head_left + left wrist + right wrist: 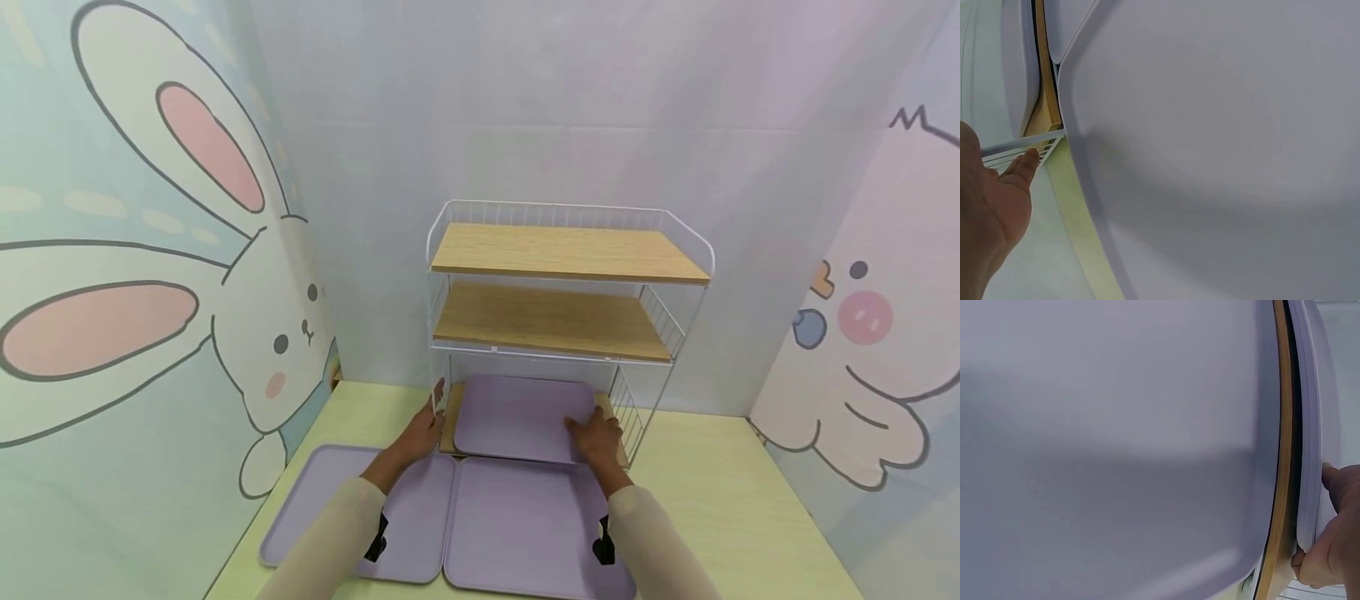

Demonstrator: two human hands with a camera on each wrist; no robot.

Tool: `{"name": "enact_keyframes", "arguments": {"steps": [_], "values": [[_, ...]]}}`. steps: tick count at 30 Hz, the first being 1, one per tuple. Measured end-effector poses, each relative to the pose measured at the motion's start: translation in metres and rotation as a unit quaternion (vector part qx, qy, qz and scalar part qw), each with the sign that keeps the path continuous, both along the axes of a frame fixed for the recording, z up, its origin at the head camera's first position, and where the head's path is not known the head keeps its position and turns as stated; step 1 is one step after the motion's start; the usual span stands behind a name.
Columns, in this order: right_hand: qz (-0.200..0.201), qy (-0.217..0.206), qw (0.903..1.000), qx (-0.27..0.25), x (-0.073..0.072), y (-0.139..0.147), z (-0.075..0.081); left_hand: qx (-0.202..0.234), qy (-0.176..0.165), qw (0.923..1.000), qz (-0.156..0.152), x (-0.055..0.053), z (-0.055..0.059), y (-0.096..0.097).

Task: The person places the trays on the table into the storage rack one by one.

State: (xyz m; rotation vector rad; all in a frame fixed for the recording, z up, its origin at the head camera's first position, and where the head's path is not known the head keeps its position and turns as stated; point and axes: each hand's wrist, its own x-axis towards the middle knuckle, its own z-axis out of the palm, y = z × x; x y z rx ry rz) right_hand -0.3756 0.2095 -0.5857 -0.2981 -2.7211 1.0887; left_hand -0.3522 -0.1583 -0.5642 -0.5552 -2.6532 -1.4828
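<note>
A light purple tray (521,417) lies on the bottom wooden shelf of a white wire rack (667,392). My right hand (598,437) grips its right edge, the thumb on top and the fingers at the side. In the right wrist view, layered rims show at the tray's edge (1311,450), just above the shelf board. My left hand (422,435) is at the rack's left side, its fingers extended. The left wrist view shows those fingertips (1030,156) against the white wire side panel (1007,150), apart from the tray.
Two more purple trays, a left one (420,525) and a right one (536,525), lie side by side on the pale yellow table (720,500) before the rack. The rack's middle shelf (547,321) and top shelf (562,252) overhang the hands. Curtains with cartoon animals surround the table.
</note>
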Motion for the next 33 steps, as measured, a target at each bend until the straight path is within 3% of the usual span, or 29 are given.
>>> {"name": "enact_keyframes", "arguments": {"steps": [8, 17, 23, 28, 33], "values": [[0.006, -0.004, 0.9999, 0.010, -0.007, 0.005, -0.010, 0.005, -0.013, 0.9999, -0.003, -0.001, -0.003, 0.001], [-0.001, 0.013, 0.9985, 0.053, -0.005, 0.001, -0.006, 0.012, -0.023, 0.9997, -0.003, 0.000, 0.000, -0.001], [0.006, 0.050, 0.9983, 0.029, 0.014, 0.003, 0.005, 0.017, -0.014, 0.9998, -0.002, 0.000, 0.000, -0.001], [0.019, 0.106, 0.9942, 0.004, 0.029, 0.018, -0.003, 0.015, -0.012, 0.9998, -0.004, -0.001, 0.001, -0.002], [0.062, 0.067, 0.9952, -0.034, 0.051, 0.029, 0.005, 0.016, -0.011, 0.9998, -0.008, 0.000, 0.001, -0.002]]}}
